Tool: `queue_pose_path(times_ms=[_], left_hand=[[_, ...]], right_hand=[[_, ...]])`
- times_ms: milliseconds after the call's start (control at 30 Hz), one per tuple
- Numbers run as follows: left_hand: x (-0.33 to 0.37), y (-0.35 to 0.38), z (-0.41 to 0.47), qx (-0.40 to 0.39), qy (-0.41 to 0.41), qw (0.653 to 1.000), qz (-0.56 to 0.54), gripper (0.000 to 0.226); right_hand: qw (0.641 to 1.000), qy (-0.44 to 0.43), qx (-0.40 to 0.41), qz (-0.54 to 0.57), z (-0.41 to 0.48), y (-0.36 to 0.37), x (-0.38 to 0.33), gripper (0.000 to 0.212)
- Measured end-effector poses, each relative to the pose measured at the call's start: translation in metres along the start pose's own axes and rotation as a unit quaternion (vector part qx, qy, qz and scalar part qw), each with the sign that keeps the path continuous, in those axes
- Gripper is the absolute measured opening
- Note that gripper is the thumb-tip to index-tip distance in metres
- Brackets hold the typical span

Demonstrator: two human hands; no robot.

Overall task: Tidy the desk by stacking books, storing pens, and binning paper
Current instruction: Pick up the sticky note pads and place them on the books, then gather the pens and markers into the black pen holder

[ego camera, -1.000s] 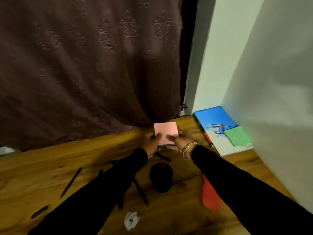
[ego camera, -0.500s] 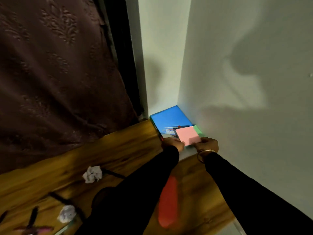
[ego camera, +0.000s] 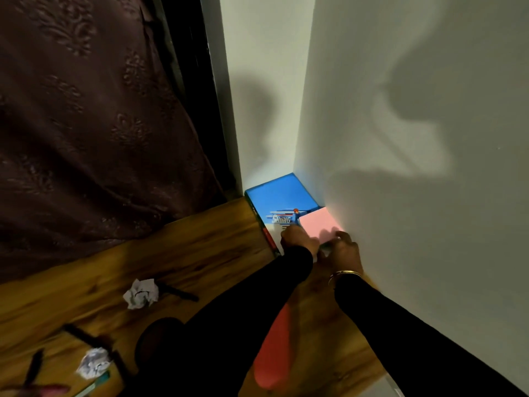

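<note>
Location: far corner of the wooden desk (ego camera: 200, 253), centre right of the frame, where two pale walls (ego camera: 400, 138) meet.

Item 1: the blue book (ego camera: 282, 196) lies flat in that corner, its far edges close against both walls.

Item 2: the pink notepad (ego camera: 317, 223) lies on the near right part of the blue book, just beside the right-hand wall.

Left hand (ego camera: 297, 239): at the near left edge of the notepad, fingers curled down onto it, holding that edge.

Right hand (ego camera: 342, 249): at the near right corner of the notepad, fingers curled round the edge, holding it. A gold bangle (ego camera: 345, 273) sits at the wrist. Both arms wear black sleeves.

Remaining on the desk, lower left of the frame: one crumpled paper ball (ego camera: 141, 293) touching a black pen (ego camera: 177, 293); a second paper ball (ego camera: 93, 366) lower down among further dark pens, which are blurred; a dark round holder (ego camera: 160, 336) partly hidden by the left sleeve. A blurred red object (ego camera: 276, 348) shows between the forearms; what it is cannot be determined.

A brown patterned curtain (ego camera: 86, 124) fills the upper left.
</note>
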State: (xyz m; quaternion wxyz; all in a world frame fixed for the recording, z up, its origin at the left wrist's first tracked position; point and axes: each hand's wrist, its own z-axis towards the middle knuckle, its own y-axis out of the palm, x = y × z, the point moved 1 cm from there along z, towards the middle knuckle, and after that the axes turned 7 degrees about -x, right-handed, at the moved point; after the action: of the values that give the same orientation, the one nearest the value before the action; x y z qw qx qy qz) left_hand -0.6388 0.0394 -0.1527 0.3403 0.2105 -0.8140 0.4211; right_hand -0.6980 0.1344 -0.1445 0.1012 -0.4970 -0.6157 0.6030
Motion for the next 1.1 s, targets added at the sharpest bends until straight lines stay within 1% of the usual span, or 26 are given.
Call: queue_pose_path(times_ms=[33,100,167,200,233,333,367,433,467,500,567,633,667,700,733,767,800,833,867,900,933,967,1000,1033,1067,1100], left_hand=[[-0.002,-0.002,-0.002,-0.012,0.014,1.0,0.002,0.047],[-0.007,-0.008,-0.007,-0.036,0.042,0.998,0.0,0.033],[-0.009,-0.019,-0.016,-0.052,0.078,0.996,0.014,0.016],[-0.013,-0.029,-0.017,-0.051,0.099,0.994,0.014,0.013],[-0.017,-0.041,-0.02,-0.041,0.12,0.992,0.023,0.017],[-0.032,-0.09,-0.025,0.008,0.132,0.991,-0.006,0.018],[-0.039,-0.112,-0.028,0.019,0.135,0.991,-0.011,0.016],[-0.056,-0.158,-0.033,0.034,0.135,0.99,0.019,0.017],[-0.067,-0.184,-0.038,0.049,0.133,0.989,0.031,0.022],[-0.078,-0.21,-0.043,0.062,0.125,0.99,0.02,0.027],[-0.105,-0.263,-0.057,0.093,0.113,0.989,0.01,0.032],[-0.141,-0.317,-0.08,0.112,0.08,0.99,0.032,0.03],[-0.158,-0.34,-0.093,0.118,0.06,0.991,0.033,0.028],[-0.185,-0.364,-0.102,0.14,0.044,0.989,0.022,0.026],[-0.209,-0.386,-0.114,0.168,0.026,0.985,0.021,0.024],[-0.233,-0.404,-0.125,0.186,0.015,0.982,0.006,0.021],[-0.252,-0.423,-0.139,0.195,-0.008,0.981,0.005,0.013],[-0.272,-0.438,-0.143,0.211,0.0,0.977,-0.012,0.004],[-0.289,-0.45,-0.156,0.24,-0.003,0.967,-0.086,0.015],[-0.306,-0.46,-0.165,0.279,-0.026,0.943,-0.178,0.026],[-0.322,-0.468,-0.174,0.275,-0.054,0.93,-0.239,0.03],[-0.342,-0.473,-0.178,0.27,-0.048,0.93,-0.247,0.03],[-0.355,-0.479,-0.181,0.26,-0.069,0.939,-0.213,0.026],[-0.363,-0.485,-0.189,0.241,-0.072,0.955,-0.155,0.019],[-0.365,-0.483,-0.202,0.231,-0.085,0.961,-0.128,0.012],[-0.384,-0.479,-0.194,0.213,-0.086,0.959,-0.166,0.01]], right_hand=[[1.0,0.008,-0.008,-0.003,0.001,0.002,0.0,0.048],[1.0,0.009,0.009,0.0,-0.003,0.003,-0.001,0.045],[0.998,-0.006,0.07,0.008,-0.007,0.002,0.0,0.046],[0.995,-0.023,0.097,0.01,-0.01,0.004,-0.005,0.043],[0.993,-0.04,0.114,0.009,-0.014,0.005,-0.012,0.04],[0.985,-0.118,0.125,-0.006,-0.023,0.011,-0.049,0.039],[0.982,-0.146,0.119,-0.002,-0.029,0.016,-0.066,0.039],[0.977,-0.186,0.104,0.024,-0.039,0.029,-0.101,0.033],[0.976,-0.2,0.085,0.032,-0.044,0.037,-0.12,0.032],[0.975,-0.211,0.057,0.034,-0.052,0.043,-0.141,0.033],[0.969,-0.246,0.002,-0.004,-0.07,0.06,-0.182,0.036],[0.952,-0.302,-0.048,-0.025,-0.103,0.076,-0.224,0.036],[0.941,-0.332,-0.061,-0.015,-0.116,0.085,-0.24,0.033],[0.934,-0.35,-0.067,-0.017,-0.13,0.094,-0.257,0.028],[0.925,-0.371,-0.067,-0.048,-0.142,0.105,-0.271,0.025],[0.912,-0.391,-0.081,-0.092,-0.15,0.116,-0.281,0.032],[0.895,-0.419,-0.091,-0.127,-0.153,0.129,-0.29,0.041],[0.885,-0.436,-0.095,-0.136,-0.158,0.134,-0.298,0.048],[0.882,-0.445,-0.097,-0.124,-0.166,0.136,-0.306,0.048],[0.893,-0.425,-0.111,-0.1,-0.177,0.133,-0.311,0.042],[0.902,-0.409,-0.113,-0.079,-0.185,0.132,-0.316,0.03],[0.909,-0.393,-0.126,-0.062,-0.19,0.133,-0.32,0.02],[0.911,-0.385,-0.142,-0.05,-0.196,0.133,-0.324,0.014],[0.91,-0.38,-0.154,-0.066,-0.205,0.133,-0.329,0.011],[0.908,-0.378,-0.162,-0.083,-0.215,0.135,-0.335,0.011],[0.901,-0.38,-0.17,-0.122,-0.222,0.145,-0.34,0.014]])
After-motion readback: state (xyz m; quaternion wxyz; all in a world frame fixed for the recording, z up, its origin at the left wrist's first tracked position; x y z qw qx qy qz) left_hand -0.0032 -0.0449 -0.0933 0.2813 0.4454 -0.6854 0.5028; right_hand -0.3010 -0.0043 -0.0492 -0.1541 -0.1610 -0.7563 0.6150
